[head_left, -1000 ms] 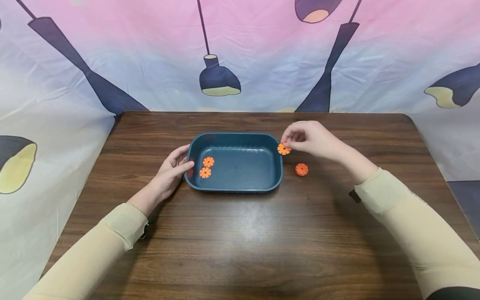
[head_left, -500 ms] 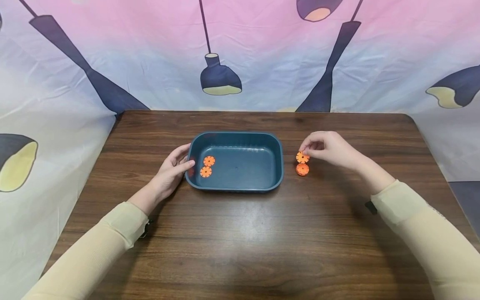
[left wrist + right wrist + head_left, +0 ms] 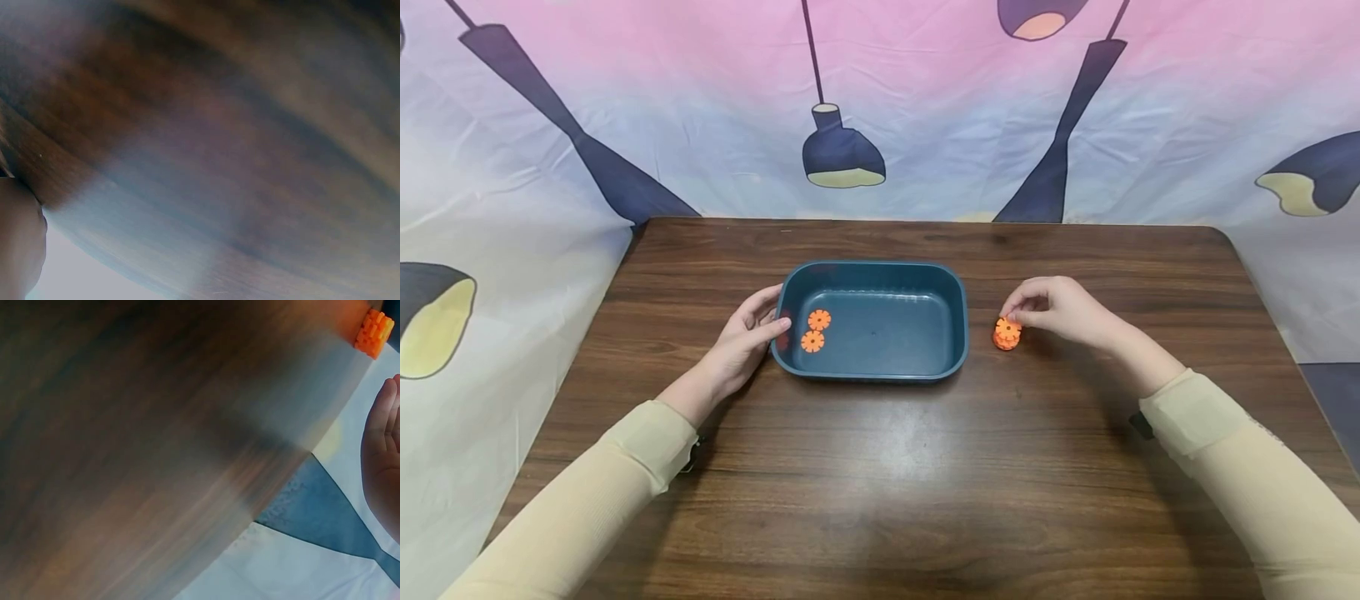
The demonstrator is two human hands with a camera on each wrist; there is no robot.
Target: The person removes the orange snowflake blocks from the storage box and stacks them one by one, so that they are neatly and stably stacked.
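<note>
The table [image 3: 895,483] has a dark brown wood-grain top with rounded far corners. Its finish is glossy: a pale patch of reflected light lies near the middle, just in front of the tray [image 3: 880,346]. Shadows of both forearms fall across the grain.

Behind the table hangs a cloth [image 3: 940,117], pink at the top and fading through pale blue to off-white. It is printed with dark lamps [image 3: 844,158], some showing yellow undersides, and is visibly creased. Similar cloth shows at both sides; at the right edge there is a dark blue area [image 3: 1330,408].

The tray, blue-green and rounded at the corners, stands on the far half of the table. Two orange discs [image 3: 819,319] with notched edges lie flat at its left end, close together.

The left hand [image 3: 737,350] grips the tray's left end, thumb over the rim, fingers at the outer wall. The right hand [image 3: 1067,312] pinches an upper disc [image 3: 1008,327] at its far edge, over an orange stack [image 3: 1006,344] on the table, just right of the tray. Whether that disc touches the stack cannot be told.

Both sleeves are pale beige. The left wrist view is mostly blurred table.
</note>
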